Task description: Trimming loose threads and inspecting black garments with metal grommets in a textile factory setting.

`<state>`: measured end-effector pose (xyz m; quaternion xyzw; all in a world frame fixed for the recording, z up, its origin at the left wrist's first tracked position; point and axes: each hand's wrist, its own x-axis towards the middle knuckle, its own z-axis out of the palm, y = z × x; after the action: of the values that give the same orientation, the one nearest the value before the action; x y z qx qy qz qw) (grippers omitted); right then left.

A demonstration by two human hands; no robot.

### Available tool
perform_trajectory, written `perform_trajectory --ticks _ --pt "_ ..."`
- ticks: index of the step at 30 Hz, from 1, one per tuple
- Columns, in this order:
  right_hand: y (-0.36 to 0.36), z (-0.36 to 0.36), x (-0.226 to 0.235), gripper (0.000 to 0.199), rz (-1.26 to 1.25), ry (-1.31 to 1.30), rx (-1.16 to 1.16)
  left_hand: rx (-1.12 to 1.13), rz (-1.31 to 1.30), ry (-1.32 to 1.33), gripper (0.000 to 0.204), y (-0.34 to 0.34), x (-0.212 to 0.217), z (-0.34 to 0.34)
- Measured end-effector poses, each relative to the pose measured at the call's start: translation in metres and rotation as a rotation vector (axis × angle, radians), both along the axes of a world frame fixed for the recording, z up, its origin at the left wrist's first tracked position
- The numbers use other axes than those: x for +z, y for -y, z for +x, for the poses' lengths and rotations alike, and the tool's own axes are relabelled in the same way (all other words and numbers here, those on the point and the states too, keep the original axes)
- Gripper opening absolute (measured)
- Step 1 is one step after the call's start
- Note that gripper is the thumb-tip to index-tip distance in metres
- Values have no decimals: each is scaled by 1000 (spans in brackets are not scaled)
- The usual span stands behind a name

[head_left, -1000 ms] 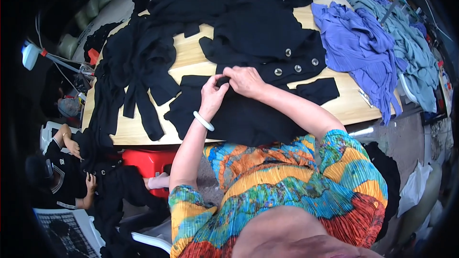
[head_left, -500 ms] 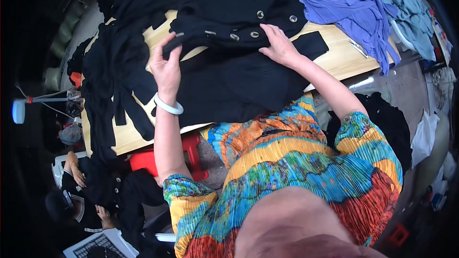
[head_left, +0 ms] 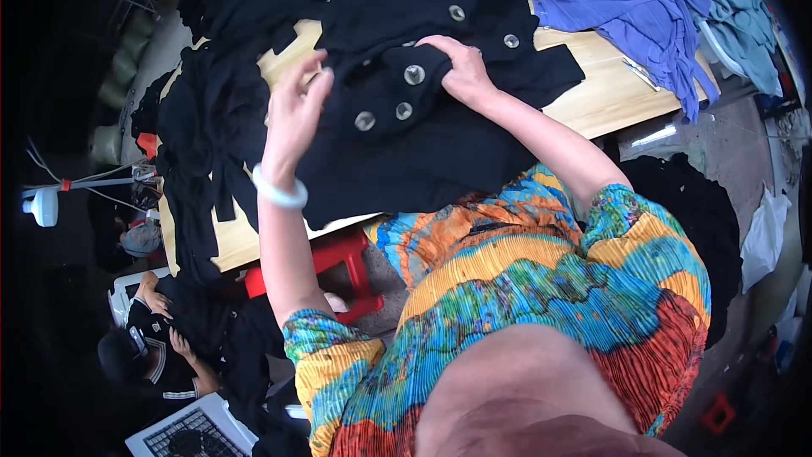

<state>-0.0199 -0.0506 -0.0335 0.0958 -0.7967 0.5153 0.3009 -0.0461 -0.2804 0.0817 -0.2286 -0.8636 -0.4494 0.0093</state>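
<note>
A: What does each hand have?
B: The right hand (head_left: pixel 461 72) pinches the black buttoned garment (head_left: pixel 406 131) at upper centre; the left hand (head_left: pixel 292 114) hovers spread, gripping nothing.
A: How will it handle?
B: Soft and floppy (buttons (head_left: pixel 414 74) are the only stiff spots), so I'd take it by the edges, on the wooden table (head_left: pixel 600 97).

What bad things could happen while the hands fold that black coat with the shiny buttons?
The black coat hangs partly over the table edge, so it might slide off toward the red stool. The left hand is lifted with its fingers spread, so only the right hand pins the cloth, and a fold could slip loose. Black strips lie close by and could get caught in it.
</note>
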Motion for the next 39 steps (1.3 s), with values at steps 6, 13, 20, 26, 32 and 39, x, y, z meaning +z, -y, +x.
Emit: perform_trajectory --ticks 6,13,20,26,32,39 --pt "9 7 36 35 -18 -149 119 -294 -411 -211 50 -79 -51 -111" --pt "-17 6 82 41 -40 -260 194 -348 -587 -430 43 -145 -52 -173" --pt "-65 -5 148 27 -11 -453 -199 252 -302 -496 32 -108 -5 -235" --pt "-99 53 121 31 44 -45 -549 437 -368 -466 35 -90 -5 -252" --pt "-160 275 88 36 103 528 -1172 241 -514 -332 45 -34 -80 -302" --pt "-117 539 134 43 90 1116 -1645 187 -512 -223 50 -47 -126 -340"
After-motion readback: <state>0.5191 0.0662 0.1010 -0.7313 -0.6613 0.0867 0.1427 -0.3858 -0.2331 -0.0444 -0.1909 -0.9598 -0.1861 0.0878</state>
